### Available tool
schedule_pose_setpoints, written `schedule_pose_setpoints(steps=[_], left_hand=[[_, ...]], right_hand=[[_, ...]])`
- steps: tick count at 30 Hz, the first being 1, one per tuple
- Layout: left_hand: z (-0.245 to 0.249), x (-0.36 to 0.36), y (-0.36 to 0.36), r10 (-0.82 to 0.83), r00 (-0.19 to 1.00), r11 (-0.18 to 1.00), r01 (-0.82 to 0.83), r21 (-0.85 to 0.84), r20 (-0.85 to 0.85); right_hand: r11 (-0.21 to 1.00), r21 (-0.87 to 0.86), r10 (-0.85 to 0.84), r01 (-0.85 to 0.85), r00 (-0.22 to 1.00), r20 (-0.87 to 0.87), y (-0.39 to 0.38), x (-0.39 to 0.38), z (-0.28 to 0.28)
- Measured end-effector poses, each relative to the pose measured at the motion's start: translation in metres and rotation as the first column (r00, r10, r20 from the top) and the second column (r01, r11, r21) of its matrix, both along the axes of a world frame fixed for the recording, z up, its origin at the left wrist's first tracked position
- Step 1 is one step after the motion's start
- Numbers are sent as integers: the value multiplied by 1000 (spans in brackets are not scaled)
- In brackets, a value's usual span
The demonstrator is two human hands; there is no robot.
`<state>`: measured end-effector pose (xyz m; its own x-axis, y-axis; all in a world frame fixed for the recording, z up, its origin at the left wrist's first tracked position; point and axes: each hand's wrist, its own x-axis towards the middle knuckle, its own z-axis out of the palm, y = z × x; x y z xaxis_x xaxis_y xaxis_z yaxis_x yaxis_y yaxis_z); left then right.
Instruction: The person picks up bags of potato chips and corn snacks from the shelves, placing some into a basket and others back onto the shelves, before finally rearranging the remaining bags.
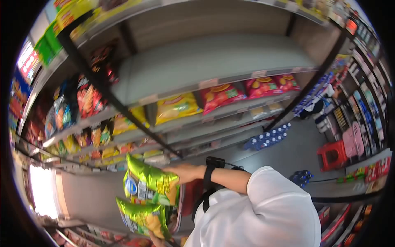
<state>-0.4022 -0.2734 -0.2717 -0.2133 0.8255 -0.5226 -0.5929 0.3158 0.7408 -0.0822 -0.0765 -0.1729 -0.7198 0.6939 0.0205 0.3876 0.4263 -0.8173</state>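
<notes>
Two shiny green snack bags are in front of me at lower left. My right hand, with a black band on the wrist, is closed on the right side of the upper green bag. Just below it is the lower green bag, tilted. My left hand shows only in part at the bottom edge, against the underside of the lower bag. Its fingers are mostly hidden behind that bag.
A shelf rack stands ahead, with yellow bags and red bags on a lower tier. Blue-bodied bottles stand on the floor. A red stool is at right. Another rack lines the bottom edge.
</notes>
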Motion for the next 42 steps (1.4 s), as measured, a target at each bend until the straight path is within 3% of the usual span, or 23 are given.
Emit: schedule_pose_setpoints(steps=[4,9,11,13,15,17,19,23,26,32,37,38,39,40,41,42], left_hand=[[12,38,50,-109,994,991,109,73,0],[33,104,75,-168,986,978,169,123,-18],[47,138,88,-177,984,972,180,152,-31],[63,171,103,-174,983,966,180,186,-52],[81,199,113,-171,982,960,185,209,-83],[98,229,124,-173,979,952,195,234,-112],[113,263,132,-177,976,945,206,254,-129],[148,319,147,-178,968,930,224,290,-176],[184,346,152,-172,957,924,239,299,-235],[236,400,153,-149,938,928,242,284,-315],[265,435,157,-129,918,941,232,245,-375],[280,445,151,-122,913,943,229,243,-390],[278,447,169,-142,987,921,158,356,-70],[263,424,188,-433,901,755,381,534,-30],[276,441,195,-331,937,816,343,465,-109],[291,456,204,-301,940,837,340,429,-157]], right_hand=[[970,242,1,6,1000,-28,-11,70,53],[974,142,-154,175,977,-148,-31,177,125],[957,-3,-277,291,905,-323,-35,227,141],[902,56,-371,429,833,-410,-36,276,144],[848,-121,-507,517,721,-473,-41,330,148],[765,-160,-578,624,555,-598,-47,377,166],[658,-272,-694,702,425,-582,-50,426,188],[569,-253,-734,783,345,-585,-39,510,238],[549,-162,-745,820,393,-539,-17,565,256],[434,-151,-858,888,356,-370,41,646,248],[476,-155,-863,866,425,-274,65,677,246],[453,-139,-880,881,416,-231,66,683,249],[429,-123,-896,895,404,-186,67,687,250],[347,3,-933,938,346,-101,70,691,251],[354,-9,-931,935,352,-96,76,693,249],[263,178,-956,948,281,-83,80,694,246]])
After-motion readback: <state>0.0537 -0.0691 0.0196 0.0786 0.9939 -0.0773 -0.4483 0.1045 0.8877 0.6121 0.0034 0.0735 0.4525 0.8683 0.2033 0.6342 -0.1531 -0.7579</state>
